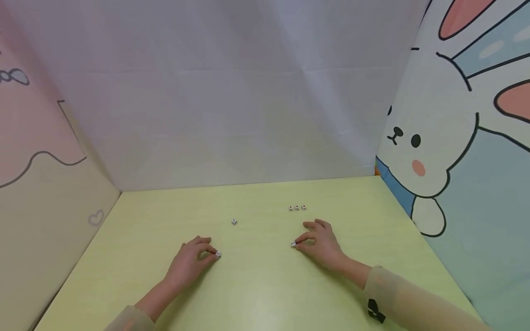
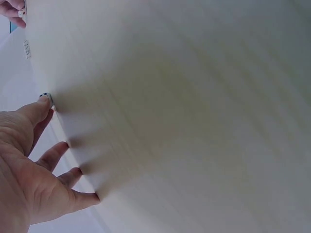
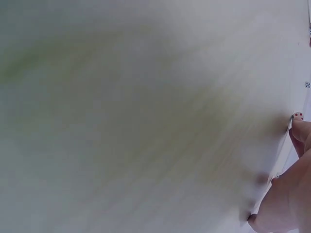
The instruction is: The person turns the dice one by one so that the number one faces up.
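Observation:
My left hand (image 1: 191, 262) pinches a small white die (image 1: 218, 253) between thumb and index finger, low over the yellow table. In the left wrist view the same die (image 2: 46, 97) shows at the thumb tip, and the other fingertips (image 2: 92, 196) are spread at the table. To the right, my right hand (image 1: 323, 246) pinches another white die (image 1: 293, 244) between thumb and index finger. Red pips show on that die (image 3: 298, 116) in the right wrist view. A single die (image 1: 234, 221) lies on the table beyond and between the hands.
Beyond the right hand, three white dice (image 1: 297, 208) stand in a row. The yellow table (image 1: 256, 285) meets a pale curtain (image 1: 232, 115) at the back. A cartoon rabbit panel (image 1: 468, 184) borders the right side, a pink and cream panel (image 1: 45, 220) the left.

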Motion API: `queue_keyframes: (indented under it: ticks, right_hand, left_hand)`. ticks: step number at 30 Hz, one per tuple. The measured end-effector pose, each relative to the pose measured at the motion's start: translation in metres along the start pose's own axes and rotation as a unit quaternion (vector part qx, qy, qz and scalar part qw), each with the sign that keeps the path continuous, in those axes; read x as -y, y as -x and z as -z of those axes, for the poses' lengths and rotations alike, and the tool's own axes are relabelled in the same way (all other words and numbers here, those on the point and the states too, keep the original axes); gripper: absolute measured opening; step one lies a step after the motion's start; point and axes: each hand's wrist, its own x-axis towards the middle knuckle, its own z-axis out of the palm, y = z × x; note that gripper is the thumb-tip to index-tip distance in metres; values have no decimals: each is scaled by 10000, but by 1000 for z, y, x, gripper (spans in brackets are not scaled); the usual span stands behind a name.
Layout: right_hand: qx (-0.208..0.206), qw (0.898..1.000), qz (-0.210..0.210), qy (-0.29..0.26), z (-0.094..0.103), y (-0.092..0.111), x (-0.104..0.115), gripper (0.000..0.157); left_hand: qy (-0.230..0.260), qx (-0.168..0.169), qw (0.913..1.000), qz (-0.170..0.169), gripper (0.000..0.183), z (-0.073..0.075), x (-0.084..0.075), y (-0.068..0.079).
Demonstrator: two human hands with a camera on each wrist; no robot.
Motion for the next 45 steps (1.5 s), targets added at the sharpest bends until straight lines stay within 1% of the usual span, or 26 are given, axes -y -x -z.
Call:
queue_keyframes:
  ticks: [5, 10, 16, 22, 28, 34, 40, 42, 45]
  right_hand:
    - [-12, 9999, 112, 40, 2, 0, -2, 7]
    - [-16, 9998, 169, 49, 3, 0, -2, 6]
    - [62, 10000, 76, 14, 4, 0, 0, 7]
    - [186, 9998, -2, 58, 10, -1, 2, 12]
    - [85, 9995, 45, 296, 18, -3, 5, 12]
    - [19, 9965, 340, 766, 25, -3, 7, 16]
    - [-172, 9870, 851, 1355, 29, -5, 6, 19]
    - [-204, 9841, 975, 1471, 30, -7, 6, 19]
    - [-172, 9820, 1052, 1557, 31, -8, 7, 19]
  left_hand:
    - [44, -70, 10000, -47, 5, 1, -1, -1]
    - [14, -46, 10000, -30, 5, 0, -1, -1]
    - [-16, 32, 10000, 22, 5, 0, -1, -1]
    - [-25, 33, 10000, 27, 5, 1, -1, 0]
    - [-64, -17, 10000, -24, 5, 1, -1, 1]
    - [-68, -40, 10000, -18, 5, 0, -1, 2]
    - [-42, -27, 10000, -39, 4, 1, -3, 1]
    - [-37, 11, 10000, -12, 5, 1, -3, 0]
    - [-39, 70, 10000, 10, 6, 1, -2, -1]
